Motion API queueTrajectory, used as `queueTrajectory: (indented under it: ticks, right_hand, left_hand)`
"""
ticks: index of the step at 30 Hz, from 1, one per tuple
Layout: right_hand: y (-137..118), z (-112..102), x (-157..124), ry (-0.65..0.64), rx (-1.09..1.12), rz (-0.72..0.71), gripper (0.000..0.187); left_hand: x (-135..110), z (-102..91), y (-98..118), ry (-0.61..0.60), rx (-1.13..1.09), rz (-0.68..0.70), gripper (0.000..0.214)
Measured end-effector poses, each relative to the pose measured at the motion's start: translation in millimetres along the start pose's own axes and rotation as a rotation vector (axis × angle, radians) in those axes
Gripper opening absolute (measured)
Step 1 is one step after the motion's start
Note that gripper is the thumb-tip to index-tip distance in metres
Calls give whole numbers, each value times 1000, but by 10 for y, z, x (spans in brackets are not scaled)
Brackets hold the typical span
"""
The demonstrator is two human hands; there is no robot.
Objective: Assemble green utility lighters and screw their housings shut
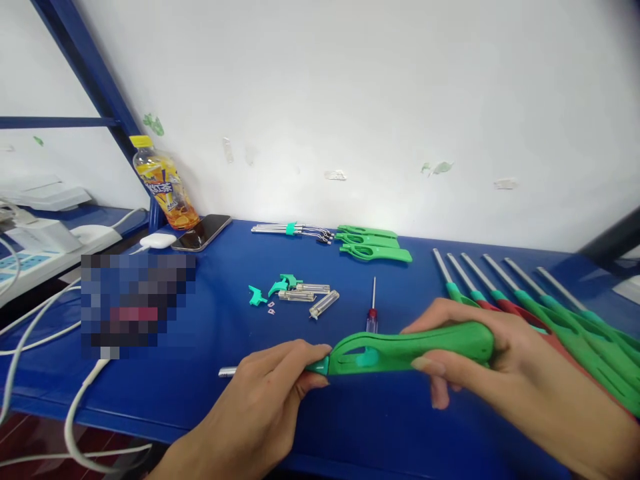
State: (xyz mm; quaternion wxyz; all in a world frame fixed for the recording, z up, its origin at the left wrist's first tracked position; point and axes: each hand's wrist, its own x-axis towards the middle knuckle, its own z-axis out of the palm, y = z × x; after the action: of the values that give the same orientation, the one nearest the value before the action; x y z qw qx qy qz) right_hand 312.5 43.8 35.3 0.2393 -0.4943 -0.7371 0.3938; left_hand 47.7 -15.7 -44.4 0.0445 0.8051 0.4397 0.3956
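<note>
A green long-necked gas lighter lies level between my two hands, its metal tube pointing left. My left hand pinches the teal collar at the base of the tube; the tube's tip sticks out past the knuckles. My right hand is wrapped round the rear of the green handle. Behind the lighter lies a screwdriver with a clear and red handle, partly hidden. Farther back are several teal triggers, clear fuel tanks and tiny pink pieces.
Several lighters, green and red, lie in a row at right. Green handle shells and metal tubes with wires sit near the wall. At left are a drink bottle, a phone, a power strip and white cables.
</note>
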Motion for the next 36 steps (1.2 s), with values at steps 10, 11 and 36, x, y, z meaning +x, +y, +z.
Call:
queueTrajectory:
  ticks: [10, 11, 36]
  right_hand:
    - [56, 17, 56, -58, 60, -63, 26]
    - [57, 24, 57, -64, 72, -60, 26]
    - [247, 199, 184, -292, -148, 148, 49]
  left_hand:
    - [3, 7, -37, 54, 12, 12, 29]
    - [3, 10, -36, 62, 30, 19, 29]
    - [33, 71, 13, -106, 228, 3, 38]
